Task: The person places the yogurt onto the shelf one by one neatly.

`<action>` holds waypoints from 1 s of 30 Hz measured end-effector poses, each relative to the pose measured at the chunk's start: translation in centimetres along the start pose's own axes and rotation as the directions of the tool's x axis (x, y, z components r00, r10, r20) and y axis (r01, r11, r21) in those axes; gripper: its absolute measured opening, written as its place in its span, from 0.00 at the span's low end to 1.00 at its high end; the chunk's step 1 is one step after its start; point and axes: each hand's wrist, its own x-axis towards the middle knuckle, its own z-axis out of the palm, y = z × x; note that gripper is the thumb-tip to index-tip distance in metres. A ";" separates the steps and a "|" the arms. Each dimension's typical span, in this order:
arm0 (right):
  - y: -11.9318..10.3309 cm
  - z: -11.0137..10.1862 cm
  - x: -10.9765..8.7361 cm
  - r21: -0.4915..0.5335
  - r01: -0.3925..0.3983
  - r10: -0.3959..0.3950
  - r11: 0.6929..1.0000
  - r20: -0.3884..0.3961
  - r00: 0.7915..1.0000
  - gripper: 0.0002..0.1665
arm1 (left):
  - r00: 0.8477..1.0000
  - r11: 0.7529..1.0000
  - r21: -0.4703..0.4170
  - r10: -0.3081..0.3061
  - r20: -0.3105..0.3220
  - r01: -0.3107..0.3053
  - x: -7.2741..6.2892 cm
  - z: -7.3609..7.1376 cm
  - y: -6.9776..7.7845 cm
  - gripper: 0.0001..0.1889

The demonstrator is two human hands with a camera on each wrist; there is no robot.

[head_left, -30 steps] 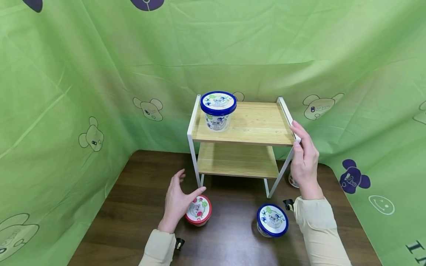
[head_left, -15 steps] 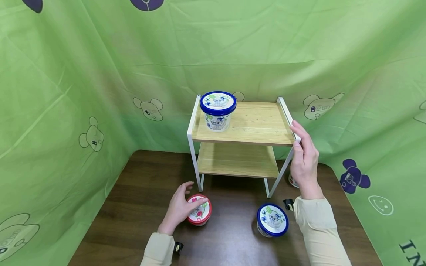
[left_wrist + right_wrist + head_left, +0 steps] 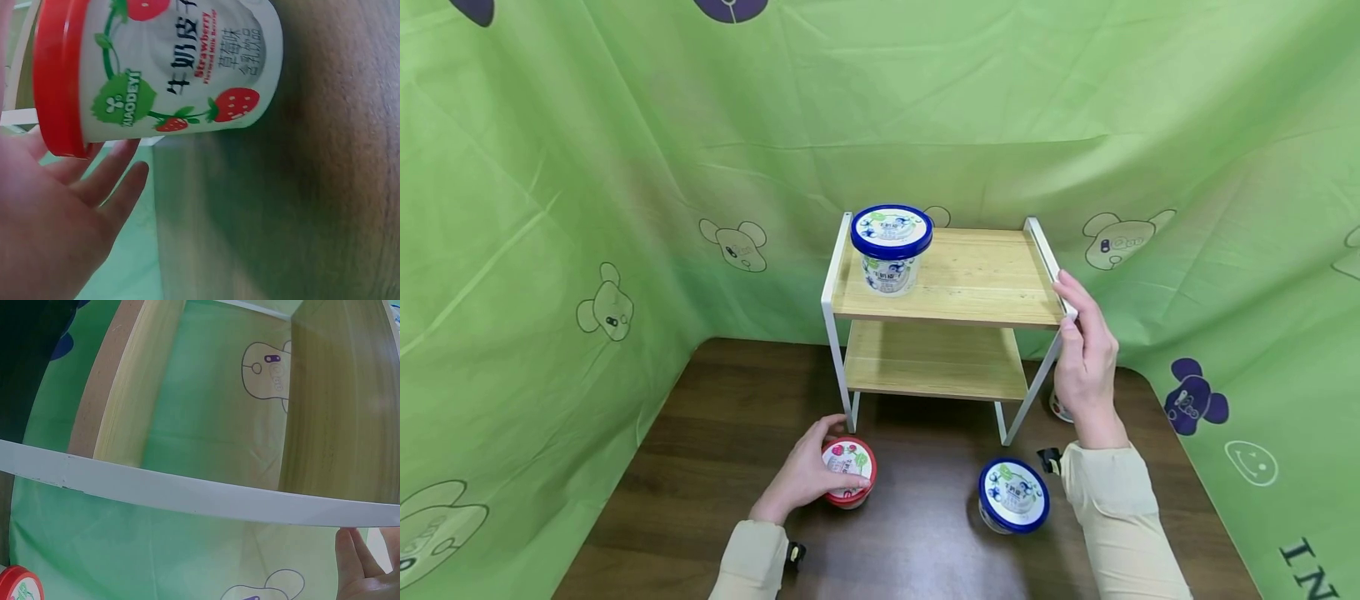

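Observation:
My left hand point(image 3: 807, 471) is around a cup with a red lid point(image 3: 848, 472), its thumb across the near side of the lid and its fingers round the far side. Strawberries and "Strawberry" lettering mark this cup point(image 3: 187, 75) in the left wrist view; it stands upright on the table. With fairly straight fingers, my right hand point(image 3: 1086, 358) rests against the front right corner of a two-tier shelf point(image 3: 977, 283). Its fingertips point(image 3: 347, 540) meet the white side rail in the right wrist view. A blue-lidded cup point(image 3: 891, 250) sits upright on the top board's left side.
Another blue-lidded cup point(image 3: 1013, 497) stands on the brown table point(image 3: 917, 567) in front of the shelf's right leg. Behind my right wrist, a further cup point(image 3: 1060, 408) is partly hidden. Green printed cloth point(image 3: 760, 150) hangs behind and along both sides.
My left hand has come down and toward the red-lidded cup, its thumb now across the lid and its fingers closer round it. My right hand stays on the shelf corner.

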 end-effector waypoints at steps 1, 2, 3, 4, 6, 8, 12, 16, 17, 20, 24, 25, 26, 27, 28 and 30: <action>0.0 0.0 0.0 0.000 0.001 -0.001 1.000 0.001 1.000 0.23 | 1.000 1.000 0.000 -0.001 0.008 0.001 0.0 0.0 0.0 0.54; 0.0 0.0 0.0 0.000 0.001 -0.001 1.000 0.002 1.000 0.23 | 1.000 1.000 -0.001 -0.005 0.016 0.005 -0.1 0.0 -0.1 0.55; 0.0 0.0 0.0 0.001 0.003 -0.003 1.000 0.002 1.000 0.23 | 1.000 1.000 0.000 -0.012 0.024 0.012 -0.1 0.1 -0.1 0.56; 0.0 0.0 0.0 0.001 0.005 -0.005 1.000 0.001 1.000 0.23 | 0.999 1.000 0.004 -0.019 0.031 0.018 -0.1 0.1 -0.1 0.57; 0.0 0.0 0.1 0.001 0.009 -0.009 1.000 0.000 1.000 0.23 | 0.999 1.000 0.004 -0.020 0.042 0.020 -0.2 0.1 -0.2 0.57; 0.0 0.0 0.1 0.001 0.012 -0.012 1.000 -0.002 1.000 0.23 | 0.999 1.000 0.008 -0.018 0.050 0.018 -0.2 0.1 -0.2 0.58; 0.0 0.0 0.1 0.001 0.015 -0.015 1.000 -0.004 1.000 0.23 | 0.997 0.999 0.020 -0.032 0.073 0.031 -0.3 0.0 -0.3 0.59; 0.0 0.1 0.1 0.000 0.010 -0.010 1.000 -0.004 1.000 0.24 | 0.995 0.999 0.036 -0.041 0.093 0.037 -0.3 0.0 -0.4 0.62; 0.0 0.1 0.1 0.000 0.009 -0.009 1.000 -0.004 1.000 0.24 | 0.995 0.999 0.038 -0.039 0.095 0.036 -0.3 -0.1 -0.4 0.63; 0.0 0.1 0.1 0.000 0.005 -0.005 1.000 -0.005 1.000 0.24 | 0.994 0.998 0.049 -0.031 0.104 0.026 -0.4 -0.2 -0.4 0.64; 0.0 0.1 0.1 -0.002 0.005 -0.005 1.000 -0.008 1.000 0.24 | 0.992 0.998 0.063 -0.017 0.126 0.009 -0.5 -0.4 -0.2 0.65; 0.0 0.1 0.1 -0.003 0.005 -0.005 1.000 -0.009 1.000 0.24 | 0.992 0.998 0.070 -0.009 0.130 0.000 -0.6 -0.4 -0.1 0.65; 0.0 0.1 0.1 -0.004 0.005 -0.005 1.000 -0.010 1.000 0.24 | 0.991 0.997 0.075 -0.001 0.134 -0.009 -0.6 -0.4 -0.2 0.64; -0.1 0.1 0.1 -0.004 0.006 -0.006 1.000 -0.011 1.000 0.24 | 0.990 0.997 0.081 0.005 0.138 -0.016 -0.7 -0.4 -0.2 0.63; -0.1 0.1 0.1 -0.004 0.007 -0.007 1.000 -0.012 1.000 0.24 | 0.990 0.996 0.088 0.008 0.143 -0.021 -0.7 -0.4 -0.2 0.63; -0.1 0.1 0.1 -0.004 0.006 -0.006 1.000 -0.012 1.000 0.24 | 0.988 0.995 0.097 0.017 0.151 -0.032 -0.7 -0.4 -0.4 0.61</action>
